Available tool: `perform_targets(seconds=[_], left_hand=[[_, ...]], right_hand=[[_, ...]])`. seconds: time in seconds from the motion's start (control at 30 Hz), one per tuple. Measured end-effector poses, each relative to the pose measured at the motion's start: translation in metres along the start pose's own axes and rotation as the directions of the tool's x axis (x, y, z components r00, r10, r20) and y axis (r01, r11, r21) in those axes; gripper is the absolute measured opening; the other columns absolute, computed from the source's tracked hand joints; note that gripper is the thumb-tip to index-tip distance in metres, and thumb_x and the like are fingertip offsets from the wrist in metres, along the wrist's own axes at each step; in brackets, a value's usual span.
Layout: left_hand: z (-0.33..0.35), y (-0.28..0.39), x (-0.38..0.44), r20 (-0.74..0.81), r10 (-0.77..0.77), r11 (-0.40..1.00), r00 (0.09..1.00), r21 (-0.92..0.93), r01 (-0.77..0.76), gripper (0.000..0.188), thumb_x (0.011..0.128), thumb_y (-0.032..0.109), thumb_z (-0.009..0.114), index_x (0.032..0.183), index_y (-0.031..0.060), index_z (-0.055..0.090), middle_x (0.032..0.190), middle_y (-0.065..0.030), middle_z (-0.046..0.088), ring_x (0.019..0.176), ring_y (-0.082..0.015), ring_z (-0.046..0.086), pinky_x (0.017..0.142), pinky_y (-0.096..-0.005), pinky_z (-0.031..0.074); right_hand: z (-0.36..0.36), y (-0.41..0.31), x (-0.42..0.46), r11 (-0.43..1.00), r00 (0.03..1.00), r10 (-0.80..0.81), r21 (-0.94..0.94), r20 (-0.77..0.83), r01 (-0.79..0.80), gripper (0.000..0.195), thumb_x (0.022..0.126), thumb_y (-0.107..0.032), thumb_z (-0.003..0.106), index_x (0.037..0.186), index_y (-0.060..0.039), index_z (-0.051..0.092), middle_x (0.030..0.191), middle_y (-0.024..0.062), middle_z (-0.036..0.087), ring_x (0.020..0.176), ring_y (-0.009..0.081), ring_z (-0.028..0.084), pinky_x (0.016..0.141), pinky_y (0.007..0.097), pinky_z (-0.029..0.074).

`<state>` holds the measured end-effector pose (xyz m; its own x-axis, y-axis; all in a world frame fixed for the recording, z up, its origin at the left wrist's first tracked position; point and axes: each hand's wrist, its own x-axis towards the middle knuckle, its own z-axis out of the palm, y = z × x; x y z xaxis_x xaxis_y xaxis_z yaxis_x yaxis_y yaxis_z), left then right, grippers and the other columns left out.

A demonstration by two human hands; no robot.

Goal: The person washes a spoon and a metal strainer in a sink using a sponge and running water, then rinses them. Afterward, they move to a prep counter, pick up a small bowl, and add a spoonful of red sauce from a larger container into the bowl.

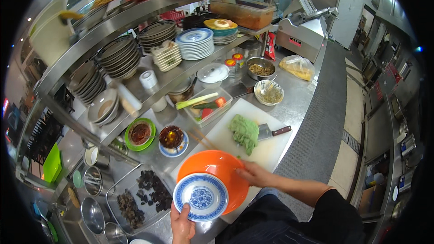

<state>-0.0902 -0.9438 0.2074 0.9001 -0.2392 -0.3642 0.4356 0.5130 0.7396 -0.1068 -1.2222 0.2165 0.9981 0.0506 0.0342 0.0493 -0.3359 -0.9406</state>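
Observation:
My left hand [182, 223] grips the near rim of a blue-and-white patterned plate [200, 197], thumb on its face. Behind and partly covered by that plate is a large orange plastic bowl [212, 161]. My right hand [255, 173] holds this bowl by its right rim. Just beyond, a white cutting board [271, 117] lies on the steel counter. On it rest a crumpled green cloth [244, 134] and a cleaver [273, 131], its blade partly under the cloth. A pair of wooden chopsticks [200, 138] lies by the board's left edge.
A clear tray of dark food pieces [152, 222] stands at left. Two sauce bowls sit on a green plate [153, 128] and a blue-rimmed saucer [183, 149]. Behind are a vegetable container [226, 99], a patterned bowl [269, 103], and a steel shelf [200, 61] bearing stacked plates.

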Motion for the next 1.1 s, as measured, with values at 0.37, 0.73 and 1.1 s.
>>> perform_targets(seconds=[0.37,0.73,1.1], left_hand=[[0.074,-0.092,-0.030,-0.648,-0.223,0.933,0.728,0.073,0.351,0.035,0.089,0.005,0.055,0.122,0.0018,0.046,0.109,-0.0186,0.058,0.093,-0.0298,0.060,0.071,-0.0381,0.053],[0.146,-0.120,-0.004,-0.828,-0.018,0.953,0.560,0.155,0.260,0.035,0.090,0.007,0.054,0.123,0.0010,0.044,0.110,-0.0177,0.058,0.093,-0.0283,0.060,0.071,-0.0379,0.054],[0.146,-0.135,-0.009,-0.891,0.060,0.941,0.451,0.201,0.272,0.035,0.090,0.009,0.052,0.123,0.0002,0.043,0.110,-0.0167,0.057,0.092,-0.0269,0.061,0.070,-0.0377,0.054]], right_hand=[[-0.414,0.169,-0.095,0.787,0.771,0.524,0.553,-0.363,-0.274,0.025,0.093,-0.014,0.049,0.112,0.0002,0.056,0.098,0.0046,0.063,0.084,0.0125,0.060,0.077,0.0274,0.050],[-0.709,0.323,-0.278,0.170,0.630,0.120,-0.610,-0.767,-0.774,0.018,0.082,-0.009,0.047,0.089,0.0027,0.059,0.083,0.0254,0.061,0.086,0.0421,0.060,0.067,0.0469,0.048],[-0.796,-0.055,0.254,0.846,0.673,-0.231,0.196,-0.703,0.496,0.013,0.085,-0.009,0.043,0.092,-0.0025,0.053,0.068,-0.0002,0.051,0.043,0.0069,0.041,0.036,0.0188,0.032]])
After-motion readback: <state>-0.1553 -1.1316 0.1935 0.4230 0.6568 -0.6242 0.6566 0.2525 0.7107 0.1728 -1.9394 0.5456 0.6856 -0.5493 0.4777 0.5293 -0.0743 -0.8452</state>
